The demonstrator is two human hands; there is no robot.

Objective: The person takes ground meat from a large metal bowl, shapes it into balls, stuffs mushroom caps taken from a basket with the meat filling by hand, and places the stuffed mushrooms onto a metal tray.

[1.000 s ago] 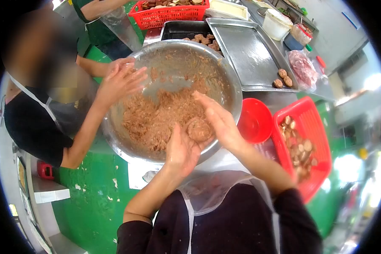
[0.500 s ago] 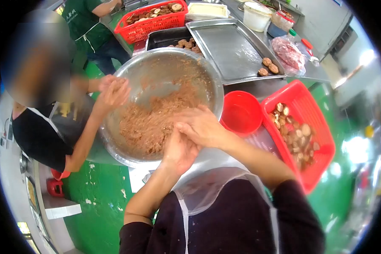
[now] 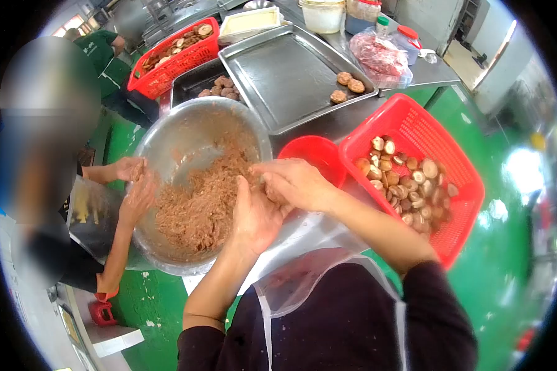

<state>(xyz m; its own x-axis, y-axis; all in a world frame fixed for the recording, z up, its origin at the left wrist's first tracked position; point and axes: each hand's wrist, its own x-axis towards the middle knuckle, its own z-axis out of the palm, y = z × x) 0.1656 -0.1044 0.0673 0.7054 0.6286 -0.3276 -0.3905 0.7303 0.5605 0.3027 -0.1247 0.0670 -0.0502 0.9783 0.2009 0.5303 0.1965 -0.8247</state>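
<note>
Over the right rim of the big metal bowl (image 3: pixel 143 238), my left hand (image 3: pixel 254 216) is cupped with its palm up. My right hand (image 3: pixel 297 184) curves over it, so the two palms face each other around a meat patty that is mostly hidden between the fingers. Brown minced meat (image 3: pixel 195 207) fills the lower part of the bowl. Three round meat pieces (image 3: pixel 355 85) lie at the right end of the large metal tray (image 3: pixel 278 74). More meat pieces (image 3: pixel 223 88) are in the dark tray behind the bowl.
A co-worker's hands (image 3: pixel 139 185) are at the bowl's left edge. Right of the bowl are a red basin (image 3: pixel 315 154) and a red basket (image 3: pixel 442 145) of cut mushrooms. Behind stand another red basket (image 3: pixel 179 59), white tubs (image 3: pixel 322 15) and bagged meat (image 3: pixel 377 55). Another person (image 3: pixel 105 59) stands at the back left.
The view has swung right, so bowl and trays appear further left. My hands, earlier apart with the patty showing on the left palm, have closed around it. The co-worker's hands have come together.
</note>
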